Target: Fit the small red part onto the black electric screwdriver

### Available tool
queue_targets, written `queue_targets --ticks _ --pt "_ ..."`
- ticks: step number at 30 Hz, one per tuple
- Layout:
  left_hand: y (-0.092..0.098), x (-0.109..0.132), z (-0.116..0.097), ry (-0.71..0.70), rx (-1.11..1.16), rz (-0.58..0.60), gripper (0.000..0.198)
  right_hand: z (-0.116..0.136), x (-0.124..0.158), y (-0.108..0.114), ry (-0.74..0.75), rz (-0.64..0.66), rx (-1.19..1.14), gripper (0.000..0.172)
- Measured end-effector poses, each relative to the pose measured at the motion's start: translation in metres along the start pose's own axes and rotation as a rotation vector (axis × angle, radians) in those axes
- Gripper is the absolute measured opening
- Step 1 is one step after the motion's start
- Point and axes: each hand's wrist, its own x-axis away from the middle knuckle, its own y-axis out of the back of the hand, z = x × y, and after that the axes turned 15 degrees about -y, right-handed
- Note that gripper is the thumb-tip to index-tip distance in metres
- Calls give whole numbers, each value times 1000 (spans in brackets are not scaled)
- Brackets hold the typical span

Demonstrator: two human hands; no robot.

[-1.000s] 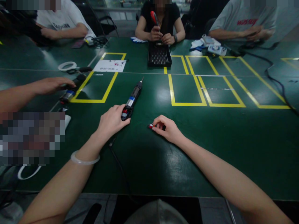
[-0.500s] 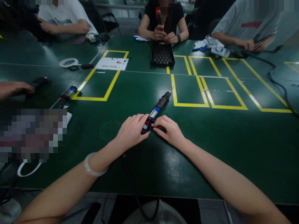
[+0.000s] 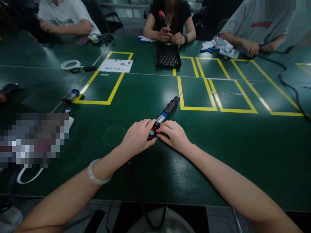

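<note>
A slim black, blue and silver tool (image 3: 164,116) lies slanted on the green table, its thin metal tip pointing away to the right. My left hand (image 3: 138,136) is closed round the lower left side of its near end, where red and grey parts show between the hands. From the right, my right hand (image 3: 176,136) pinches a small red and dark piece at that same end; most of the piece is hidden by the fingers.
A black tray (image 3: 168,57) stands before a person opposite holding a red-and-black tool. Further left are a white sheet (image 3: 116,65), a tape roll (image 3: 70,65) and another blue-silver tool (image 3: 71,96). Yellow tape outlines (image 3: 199,108) mark the table (image 3: 218,142). Other people sit left and right.
The slim tool has shifted slightly, its tip a little further right. The red piece shows less beside my right fingers. At the far left, another person's hand has drawn back with a dark object.
</note>
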Motion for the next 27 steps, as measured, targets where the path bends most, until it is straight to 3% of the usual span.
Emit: queue_targets --ticks 5,17,27 --pt "0 0 -1 8 10 16 56 -2 1 -1 -61 14 5 12" --pt "-2 -3 -4 84 -38 8 62 -4 5 -1 -53 16 -143 19" --pt "5 -12 -7 161 -22 86 46 0 2 6 -160 37 -327 25"
